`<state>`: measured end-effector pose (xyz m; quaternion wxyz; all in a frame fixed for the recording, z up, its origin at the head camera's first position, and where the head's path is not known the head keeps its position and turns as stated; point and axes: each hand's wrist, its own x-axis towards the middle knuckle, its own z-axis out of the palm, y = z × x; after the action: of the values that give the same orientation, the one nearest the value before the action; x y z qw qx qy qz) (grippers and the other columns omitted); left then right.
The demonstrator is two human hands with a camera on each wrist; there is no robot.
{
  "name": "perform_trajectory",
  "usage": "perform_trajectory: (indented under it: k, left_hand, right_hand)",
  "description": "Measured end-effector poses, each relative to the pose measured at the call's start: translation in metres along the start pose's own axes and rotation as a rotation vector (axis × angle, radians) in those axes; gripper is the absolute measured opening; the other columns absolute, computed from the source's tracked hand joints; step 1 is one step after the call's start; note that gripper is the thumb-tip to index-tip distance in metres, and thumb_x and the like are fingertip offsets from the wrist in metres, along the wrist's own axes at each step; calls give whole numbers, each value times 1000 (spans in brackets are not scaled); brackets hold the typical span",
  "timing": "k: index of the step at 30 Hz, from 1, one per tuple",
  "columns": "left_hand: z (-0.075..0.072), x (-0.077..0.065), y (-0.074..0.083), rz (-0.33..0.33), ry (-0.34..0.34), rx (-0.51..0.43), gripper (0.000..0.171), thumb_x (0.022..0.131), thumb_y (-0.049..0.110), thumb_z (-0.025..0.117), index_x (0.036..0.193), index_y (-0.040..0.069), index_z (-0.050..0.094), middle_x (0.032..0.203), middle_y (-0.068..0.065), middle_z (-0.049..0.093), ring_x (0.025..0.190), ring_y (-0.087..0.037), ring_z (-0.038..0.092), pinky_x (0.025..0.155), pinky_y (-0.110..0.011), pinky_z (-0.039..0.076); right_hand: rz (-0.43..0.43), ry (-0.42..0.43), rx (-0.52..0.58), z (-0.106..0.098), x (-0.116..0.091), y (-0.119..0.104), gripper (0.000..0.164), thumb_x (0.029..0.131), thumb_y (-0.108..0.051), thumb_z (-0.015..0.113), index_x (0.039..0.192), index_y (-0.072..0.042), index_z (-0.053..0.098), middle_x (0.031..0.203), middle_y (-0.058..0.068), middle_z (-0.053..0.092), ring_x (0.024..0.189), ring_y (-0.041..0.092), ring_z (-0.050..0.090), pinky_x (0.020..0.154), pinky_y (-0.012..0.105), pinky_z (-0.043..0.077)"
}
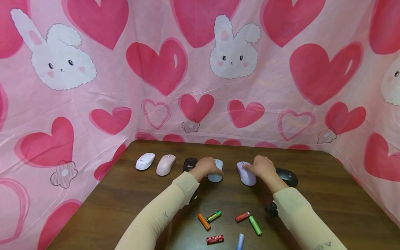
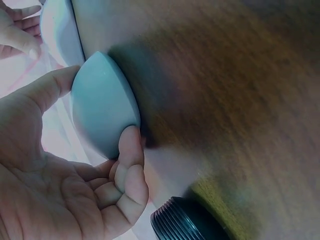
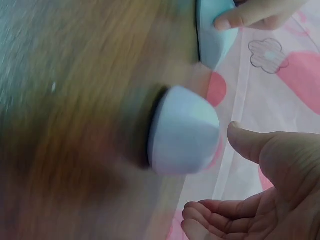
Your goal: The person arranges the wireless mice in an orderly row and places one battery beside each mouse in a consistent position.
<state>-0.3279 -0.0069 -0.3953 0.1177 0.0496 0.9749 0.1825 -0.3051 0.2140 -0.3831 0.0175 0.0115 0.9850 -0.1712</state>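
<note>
"Left wrist: what does the left grip (image 2: 65, 185) hold?"
"It pinches a pale blue mouse (image 2: 102, 105) on the tabletop (image 2: 240, 100)."
"And the right grip (image 3: 280, 185)?"
"Released, just beside a lavender mouse (image 3: 185, 132); a black mouse (image 1: 288, 177) sits right of that grip, batteries (image 1: 242, 217) nearer than both."
</note>
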Motion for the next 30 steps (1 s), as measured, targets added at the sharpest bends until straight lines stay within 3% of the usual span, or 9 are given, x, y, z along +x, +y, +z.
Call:
perform_trajectory:
  k: [9, 14, 19, 30]
  left_hand:
    - [3, 2, 0, 3, 9, 79, 62, 73, 52, 77, 109, 4, 65, 89, -7, 60, 77, -22, 56, 66, -36, 50]
    - [3, 1, 1, -13, 3, 82, 63, 73, 53, 77, 110, 3, 64, 90, -8, 59, 79, -23, 55, 67, -36, 50]
    - [2, 0, 2, -19, 0, 92, 64, 74, 54, 76, 111, 4, 63, 91, -8, 59, 79, -23, 55, 67, -36, 50]
    - [2, -2, 2, -26, 0, 124, 66, 75, 56, 75, 112, 3, 64, 91, -8, 60, 79, -23, 54, 67, -36, 50]
  right_hand:
    - [-10, -3, 2, -14, 0, 21, 51, 85, -42, 71, 90, 7, 63, 74, 12, 56, 68, 28, 51, 59, 39, 44]
    - [-49, -21, -24, -23, 2, 41, 62, 84, -42, 72, 105, 14, 59, 94, 25, 62, 80, 36, 58, 70, 50, 48]
    - [-81, -39, -30, -31, 3, 62, 76, 83, -43, 73, 120, 20, 50, 116, 38, 54, 102, 51, 54, 84, 59, 45]
    - [-170, -151, -65, -43, 1, 106, 80, 79, -42, 78, 121, 20, 49, 117, 38, 53, 108, 51, 51, 90, 61, 40]
